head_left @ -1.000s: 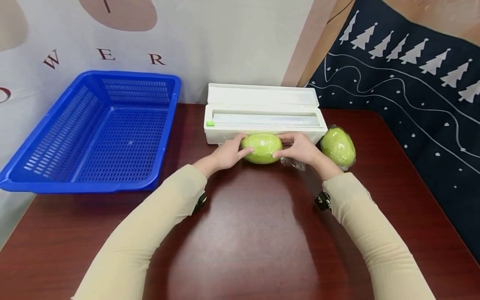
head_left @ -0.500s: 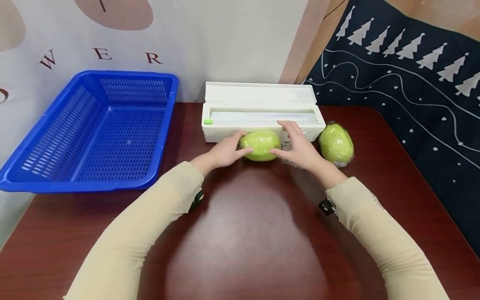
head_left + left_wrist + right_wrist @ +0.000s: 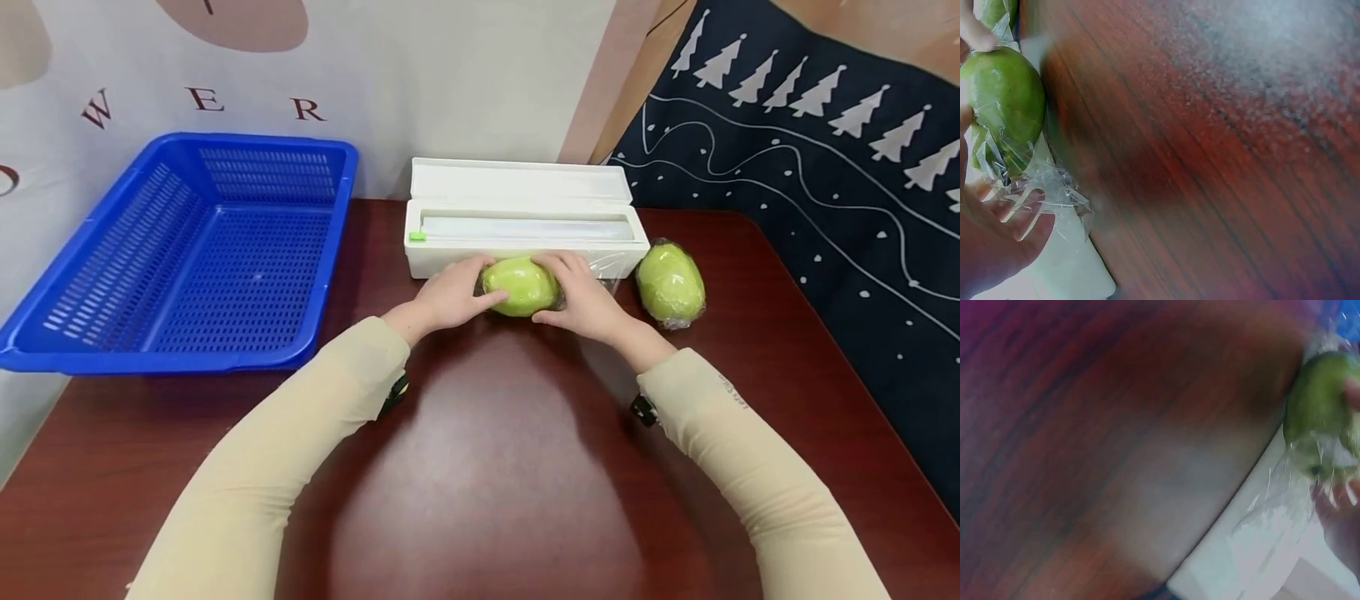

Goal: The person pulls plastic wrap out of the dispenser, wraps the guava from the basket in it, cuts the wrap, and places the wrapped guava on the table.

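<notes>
A smooth green mango lies lengthwise against the front of a white cling film box, partly covered in clear film. My left hand holds its left end, thumb in front and fingers behind. At the other end my right hand grips it, thumb low and fingers curved over the top. Loose cling film bunches by the left fingers in the left wrist view. Another stretch of film hangs over the box in the right wrist view.
A second green mango, wrapped in film, rests right of the box. The box's lid stands raised, with a green slider at its left. A blue plastic basket sits at the left of the reddish-brown table.
My right hand lifted its fingers off the mango toward the box, then came back down over the mango's right end. The left hand stayed at the left end.
</notes>
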`<control>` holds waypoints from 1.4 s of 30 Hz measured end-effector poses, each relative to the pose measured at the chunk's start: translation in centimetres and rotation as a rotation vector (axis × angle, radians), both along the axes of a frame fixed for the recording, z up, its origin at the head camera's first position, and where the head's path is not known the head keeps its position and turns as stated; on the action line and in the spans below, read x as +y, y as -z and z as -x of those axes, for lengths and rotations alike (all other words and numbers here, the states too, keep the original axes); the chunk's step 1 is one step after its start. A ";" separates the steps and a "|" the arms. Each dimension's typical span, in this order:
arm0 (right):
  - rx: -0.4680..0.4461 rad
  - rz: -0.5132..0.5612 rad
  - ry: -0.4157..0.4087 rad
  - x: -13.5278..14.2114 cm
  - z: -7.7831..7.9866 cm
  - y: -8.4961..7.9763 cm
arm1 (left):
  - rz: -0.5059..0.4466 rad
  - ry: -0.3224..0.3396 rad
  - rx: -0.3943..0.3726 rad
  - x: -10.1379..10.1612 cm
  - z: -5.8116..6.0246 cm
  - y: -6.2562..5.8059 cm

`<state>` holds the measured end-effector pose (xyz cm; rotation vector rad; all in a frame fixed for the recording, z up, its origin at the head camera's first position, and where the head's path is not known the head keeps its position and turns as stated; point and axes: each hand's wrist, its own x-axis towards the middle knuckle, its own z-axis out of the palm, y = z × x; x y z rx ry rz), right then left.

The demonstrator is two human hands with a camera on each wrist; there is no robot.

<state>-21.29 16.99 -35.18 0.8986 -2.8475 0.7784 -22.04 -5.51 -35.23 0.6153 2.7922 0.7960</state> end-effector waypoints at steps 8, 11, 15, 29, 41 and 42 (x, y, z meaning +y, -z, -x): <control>-0.151 0.115 0.042 1.1 0.5 0.2 | -0.069 -0.011 -0.013 -0.2 -0.5 0.2; -0.161 0.113 0.044 1.1 0.6 -0.2 | -0.082 -0.054 -0.010 -0.2 -0.8 0.0; -0.156 0.124 0.074 1.2 0.6 -0.6 | -0.088 -0.080 0.013 0.1 -1.0 -0.1; -0.172 0.053 0.070 1.2 0.3 -0.7 | 0.004 -0.083 -0.029 -0.3 -1.5 -0.6; -0.158 0.031 0.105 1.3 0.0 -1.3 | -0.031 -0.229 -0.057 -2.6 -1.9 -1.0; -0.159 0.035 0.100 1.2 -0.1 -1.3 | -0.044 -0.264 -0.036 -2.8 -2.0 -1.0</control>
